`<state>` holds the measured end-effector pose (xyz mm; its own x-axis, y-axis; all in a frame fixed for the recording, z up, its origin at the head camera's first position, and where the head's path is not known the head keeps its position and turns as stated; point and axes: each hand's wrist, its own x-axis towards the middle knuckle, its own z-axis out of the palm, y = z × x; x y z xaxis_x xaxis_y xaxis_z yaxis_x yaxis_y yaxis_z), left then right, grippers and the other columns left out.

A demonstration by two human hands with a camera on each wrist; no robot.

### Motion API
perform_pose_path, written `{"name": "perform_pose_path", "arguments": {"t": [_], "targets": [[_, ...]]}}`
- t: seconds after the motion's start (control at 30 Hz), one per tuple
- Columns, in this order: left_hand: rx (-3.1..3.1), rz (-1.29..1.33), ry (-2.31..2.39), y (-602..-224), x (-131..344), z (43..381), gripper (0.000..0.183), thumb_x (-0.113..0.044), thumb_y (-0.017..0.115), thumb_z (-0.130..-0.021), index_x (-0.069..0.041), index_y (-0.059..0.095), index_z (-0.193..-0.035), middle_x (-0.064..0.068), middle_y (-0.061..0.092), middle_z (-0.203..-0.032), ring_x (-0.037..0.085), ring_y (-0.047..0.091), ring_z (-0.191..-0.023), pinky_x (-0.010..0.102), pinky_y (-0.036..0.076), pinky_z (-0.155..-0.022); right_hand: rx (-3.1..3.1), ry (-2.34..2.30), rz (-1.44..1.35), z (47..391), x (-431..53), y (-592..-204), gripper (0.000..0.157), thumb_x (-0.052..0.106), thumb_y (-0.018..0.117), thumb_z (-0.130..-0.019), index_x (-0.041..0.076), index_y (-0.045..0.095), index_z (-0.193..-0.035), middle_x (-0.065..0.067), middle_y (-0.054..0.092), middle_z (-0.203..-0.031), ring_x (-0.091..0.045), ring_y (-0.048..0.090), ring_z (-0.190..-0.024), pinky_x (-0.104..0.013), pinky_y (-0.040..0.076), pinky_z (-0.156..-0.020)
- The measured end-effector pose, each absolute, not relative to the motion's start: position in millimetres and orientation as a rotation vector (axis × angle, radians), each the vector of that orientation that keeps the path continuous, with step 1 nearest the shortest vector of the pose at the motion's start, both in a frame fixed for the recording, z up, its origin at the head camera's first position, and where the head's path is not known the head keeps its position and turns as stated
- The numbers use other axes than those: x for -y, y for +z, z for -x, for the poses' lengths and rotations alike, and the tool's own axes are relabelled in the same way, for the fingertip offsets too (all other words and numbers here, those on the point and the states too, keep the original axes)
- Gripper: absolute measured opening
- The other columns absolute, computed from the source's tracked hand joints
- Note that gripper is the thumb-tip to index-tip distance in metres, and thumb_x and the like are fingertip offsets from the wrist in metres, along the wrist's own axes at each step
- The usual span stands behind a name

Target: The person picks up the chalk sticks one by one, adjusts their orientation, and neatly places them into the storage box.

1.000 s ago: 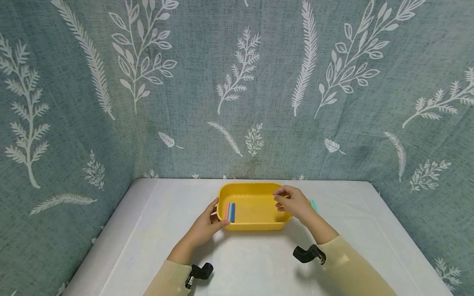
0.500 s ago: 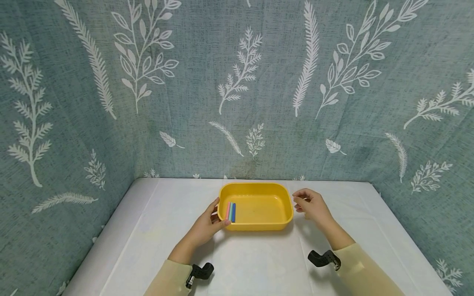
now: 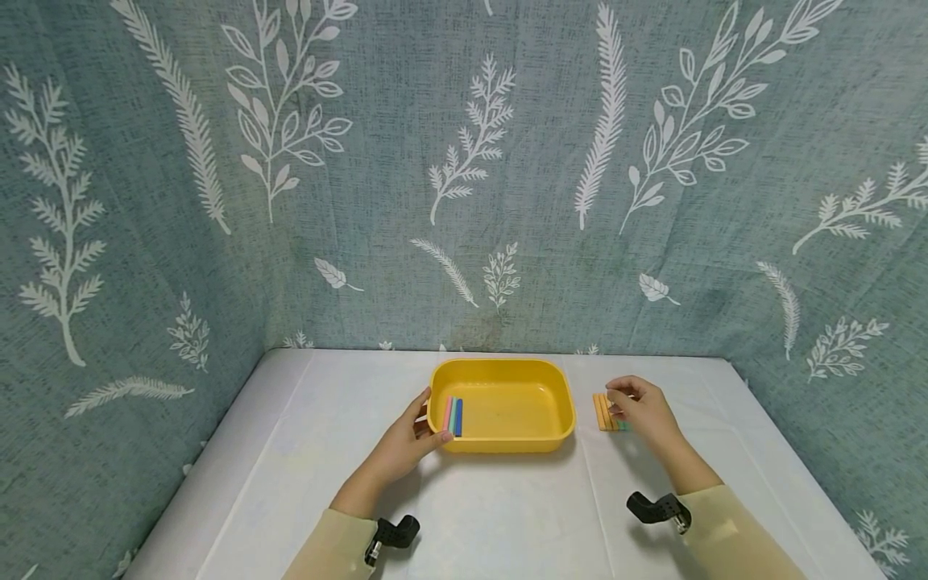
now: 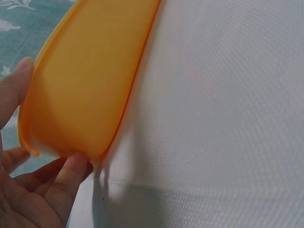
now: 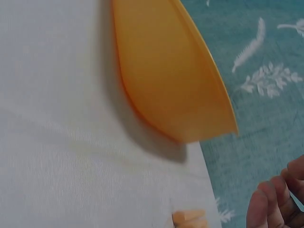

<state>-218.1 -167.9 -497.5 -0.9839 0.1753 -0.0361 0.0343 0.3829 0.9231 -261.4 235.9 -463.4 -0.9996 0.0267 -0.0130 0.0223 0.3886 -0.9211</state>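
A yellow plastic tray (image 3: 518, 443) stands on the table, with pink, green and blue chalk sticks (image 3: 453, 416) side by side at its left end. My left hand (image 3: 401, 443) grips that end, thumb on the near corner; in the left wrist view its fingers (image 4: 71, 171) are at the tray's end wall. To the right of the tray lies a row of orange and green chalk sticks (image 3: 603, 412). My right hand (image 3: 645, 409) hovers over this row with bent fingers and covers part of it. Nothing shows between its fingers in the right wrist view.
A white cloth covers the table (image 3: 507, 515). Blue-green fabric (image 3: 377, 306) with white leaf prints rises behind the table and along both sides. Orange stick ends (image 5: 190, 218) show at the bottom of the right wrist view.
My right hand has moved from above the tray's right end out to the right, over the chalk sticks, uncovering the orange ones. My left hand stays on the tray.
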Motion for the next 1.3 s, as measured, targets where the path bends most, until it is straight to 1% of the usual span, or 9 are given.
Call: {"name": "perform_pose_path", "arguments": {"t": [0.03, 0.13, 0.27, 0.37, 0.6, 0.73, 1.0, 1.07, 1.3], "targets": [[-2.507, -0.187, 1.662, -497.7, 167.8, 218.2, 0.091, -0.03, 0.075, -0.092, -0.013, 0.018, -0.161, 0.022, 0.04, -0.153, 0.036, 0.051, -0.132, 0.045, 0.047, -0.106, 2.617, 1.731, 0.051, 261.4, -238.3, -464.2, 0.03, 0.014, 0.057, -0.103, -0.007, 0.059, -0.123, -0.019, 0.06, -0.11, -0.022, 0.065, -0.085, -0.035, 0.06, -0.076], [-2.51, -0.186, 1.66, -497.9, 167.6, 218.2, 0.091, -0.031, 0.075, -0.092, -0.013, 0.018, -0.161, 0.022, 0.04, -0.152, 0.036, 0.051, -0.132, 0.046, 0.047, -0.106, 2.622, 1.72, 0.076, 261.8, -245.2, -466.8, 0.031, 0.013, 0.056, -0.103, -0.008, 0.057, -0.126, -0.019, 0.06, -0.109, -0.021, 0.065, -0.085, -0.034, 0.06, -0.077], [-2.522, -0.175, 1.645, -498.4, 167.7, 217.8, 0.091, -0.032, 0.075, -0.092, -0.014, 0.019, -0.162, 0.022, 0.04, -0.153, 0.036, 0.051, -0.132, 0.046, 0.046, -0.106, 2.637, 1.707, 0.127, 263.8, -252.9, -469.7, 0.033, 0.014, 0.055, -0.103, -0.008, 0.057, -0.127, -0.014, 0.06, -0.106, -0.019, 0.065, -0.085, -0.03, 0.06, -0.075], [-2.529, -0.167, 1.631, -498.5, 167.8, 217.2, 0.091, -0.033, 0.075, -0.092, -0.015, 0.018, -0.162, 0.022, 0.039, -0.153, 0.036, 0.051, -0.132, 0.046, 0.046, -0.106, 2.652, 1.705, 0.159, 265.3, -257.1, -471.4, 0.034, 0.015, 0.055, -0.103, -0.009, 0.056, -0.128, -0.013, 0.06, -0.105, -0.019, 0.066, -0.086, -0.027, 0.059, -0.074], [-2.533, -0.175, 1.624, -498.2, 167.5, 217.1, 0.092, -0.033, 0.075, -0.092, -0.014, 0.018, -0.162, 0.022, 0.04, -0.153, 0.037, 0.051, -0.132, 0.047, 0.046, -0.106, 2.719, 1.692, 0.193, 270.4, -267.5, -478.5, 0.036, 0.015, 0.053, -0.104, -0.01, 0.055, -0.13, -0.018, 0.062, -0.108, -0.017, 0.066, -0.085, -0.028, 0.059, -0.074], [-2.526, -0.204, 1.65, -499.2, 167.8, 218.0, 0.092, -0.031, 0.075, -0.092, -0.012, 0.018, -0.161, 0.022, 0.04, -0.153, 0.037, 0.051, -0.132, 0.047, 0.046, -0.106, 2.765, 1.657, 0.209, 275.3, -273.1, -484.5, 0.036, 0.015, 0.052, -0.104, -0.009, 0.055, -0.131, -0.018, 0.063, -0.11, -0.014, 0.065, -0.084, -0.029, 0.059, -0.073], [-2.517, -0.194, 1.658, -498.1, 168.6, 217.9, 0.091, -0.031, 0.075, -0.092, -0.014, 0.019, -0.162, 0.021, 0.04, -0.153, 0.036, 0.051, -0.132, 0.047, 0.045, -0.107, 2.856, 1.589, 0.334, 286.5, -276.8, -493.8, 0.036, 0.015, 0.057, -0.101, -0.005, 0.056, -0.132, -0.014, 0.061, -0.098, -0.018, 0.061, -0.08, -0.028, 0.057, -0.065], [-2.517, -0.181, 1.649, -497.5, 168.7, 217.8, 0.091, -0.032, 0.075, -0.092, -0.015, 0.018, -0.162, 0.02, 0.04, -0.153, 0.035, 0.051, -0.132, 0.046, 0.046, -0.107, 2.886, 1.574, 0.351, 289.6, -276.8, -495.3, 0.038, 0.015, 0.057, -0.102, -0.004, 0.055, -0.134, -0.015, 0.061, -0.1, -0.018, 0.061, -0.081, -0.028, 0.057, -0.065], [-2.522, -0.171, 1.641, -496.3, 168.5, 216.9, 0.092, -0.032, 0.075, -0.091, -0.015, 0.018, -0.162, 0.02, 0.039, -0.154, 0.035, 0.051, -0.132, 0.046, 0.046, -0.106, 3.018, 1.485, 0.347, 298.6, -275.7, -496.3, 0.044, 0.015, 0.054, -0.102, 0.0, 0.05, -0.143, -0.02, 0.058, -0.114, -0.019, 0.061, -0.083, -0.029, 0.056, -0.065]]}}
